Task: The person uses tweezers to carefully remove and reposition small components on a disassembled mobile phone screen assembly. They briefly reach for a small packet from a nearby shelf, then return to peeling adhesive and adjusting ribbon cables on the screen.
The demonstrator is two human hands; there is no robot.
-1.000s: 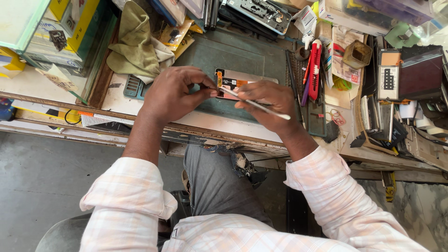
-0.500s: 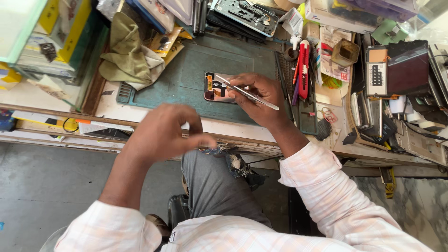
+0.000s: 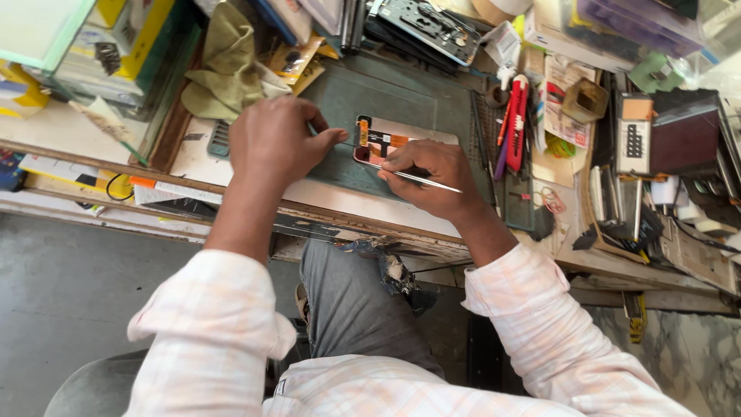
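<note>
An opened phone (image 3: 390,139) with orange and dark parts showing lies on a green work mat (image 3: 401,96). My right hand (image 3: 424,176) rests on the phone's near side and grips metal tweezers (image 3: 417,179), tips pointing left at the phone. My left hand (image 3: 276,143) is just left of the phone, fingers curled, its fingertips pinching a thin dark tool (image 3: 349,144) that reaches the phone's left edge. What lies under either palm is hidden.
An olive cloth (image 3: 224,66) lies at the back left by stacked boxes (image 3: 116,42). A red-handled tool (image 3: 517,116) and a phone frame (image 3: 428,23) lie beyond the mat. Grey equipment and cables (image 3: 664,177) crowd the right side. My knee (image 3: 347,301) is under the bench edge.
My left hand, which had dropped to the bench's front edge, has come back up to the phone's left side. My right hand stayed on the phone with the tweezers.
</note>
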